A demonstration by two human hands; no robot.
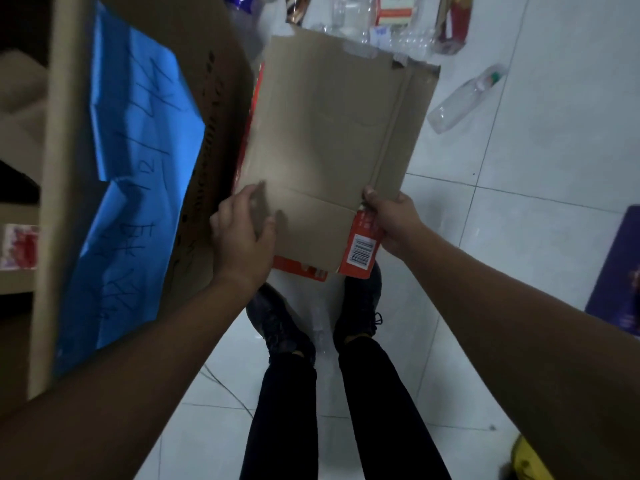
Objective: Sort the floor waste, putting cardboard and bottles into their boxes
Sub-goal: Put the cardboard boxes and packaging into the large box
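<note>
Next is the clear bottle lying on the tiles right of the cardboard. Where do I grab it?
Grip the clear bottle round its mid-body from above, fingers across its narrow width. It lies on its side, green cap pointing away, apart from other waste, so both flanks are open. First put down the flattened cardboard.
</note>
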